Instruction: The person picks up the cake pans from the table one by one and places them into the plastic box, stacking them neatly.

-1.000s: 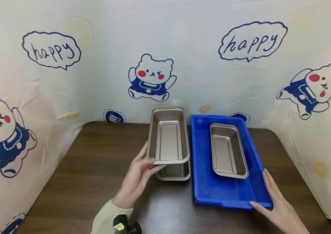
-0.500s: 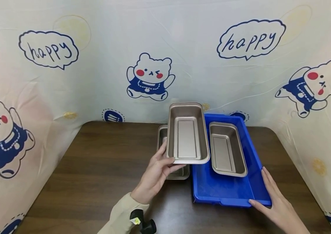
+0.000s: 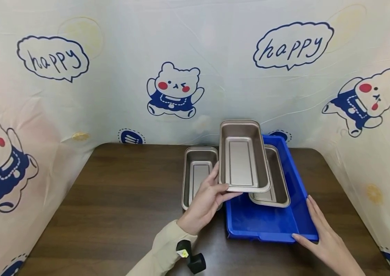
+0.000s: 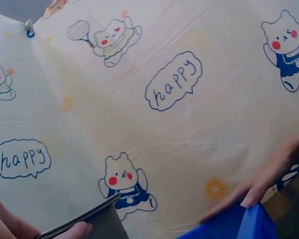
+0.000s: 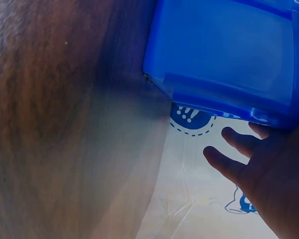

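My left hand [image 3: 201, 205] pinches the near left corner of a grey-brown metal loaf pan [image 3: 241, 161], thumb on the rim and fingers beneath. This pan is raised over the left part of a blue plastic tray [image 3: 260, 228]. Partly hidden under it, a second loaf pan [image 3: 279, 184] lies inside the tray. My right hand [image 3: 327, 239] rests on the tray's near right corner, thumb on the front rim and fingers along the outer side. In the right wrist view the fingers [image 5: 224, 164] look spread and fairly straight beside the blue wall.
Left of the tray, a third loaf pan [image 3: 198, 174] sits on the dark wooden table [image 3: 119, 203], partly hidden by the left hand and the raised pan. A printed cloth [image 3: 119, 76] hangs behind the table and along both sides.
The left hand has carried its loaf pan rightward, from above the pan on the table to above the tray. The right hand keeps its place on the tray's corner.
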The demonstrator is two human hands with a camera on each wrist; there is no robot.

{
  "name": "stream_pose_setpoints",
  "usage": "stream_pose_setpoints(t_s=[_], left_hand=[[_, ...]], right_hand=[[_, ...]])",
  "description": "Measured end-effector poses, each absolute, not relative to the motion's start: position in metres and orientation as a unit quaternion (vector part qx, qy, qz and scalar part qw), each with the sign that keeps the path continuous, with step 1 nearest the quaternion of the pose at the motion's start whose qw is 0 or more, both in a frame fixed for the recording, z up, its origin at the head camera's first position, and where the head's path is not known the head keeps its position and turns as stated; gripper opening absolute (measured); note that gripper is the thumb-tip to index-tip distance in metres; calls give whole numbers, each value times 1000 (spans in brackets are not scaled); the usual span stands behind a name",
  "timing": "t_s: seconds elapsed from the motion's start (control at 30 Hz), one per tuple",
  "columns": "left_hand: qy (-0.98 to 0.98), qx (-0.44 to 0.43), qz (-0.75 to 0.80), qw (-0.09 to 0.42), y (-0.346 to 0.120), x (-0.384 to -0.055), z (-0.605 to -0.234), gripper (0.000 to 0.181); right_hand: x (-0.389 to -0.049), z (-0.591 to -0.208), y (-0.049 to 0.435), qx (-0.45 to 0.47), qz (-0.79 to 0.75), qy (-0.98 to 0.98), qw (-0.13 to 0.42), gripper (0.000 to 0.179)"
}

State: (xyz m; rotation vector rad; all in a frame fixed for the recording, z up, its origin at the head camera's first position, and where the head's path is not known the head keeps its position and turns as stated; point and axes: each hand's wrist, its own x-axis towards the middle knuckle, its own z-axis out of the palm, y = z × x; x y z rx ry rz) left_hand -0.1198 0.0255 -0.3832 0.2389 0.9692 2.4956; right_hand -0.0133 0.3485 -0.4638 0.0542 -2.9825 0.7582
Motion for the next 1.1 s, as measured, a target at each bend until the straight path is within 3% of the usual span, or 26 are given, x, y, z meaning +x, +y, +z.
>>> stream_pose_setpoints(t_s=[0.43, 1.1], left_hand=[[371, 69, 897, 232, 78, -118, -391, 79], [366, 8, 897, 247, 110, -118, -409, 82]], right_hand=[[-15, -462, 350, 18, 245, -969, 34, 106], [-14, -464, 349, 9, 251, -968, 18, 104]])
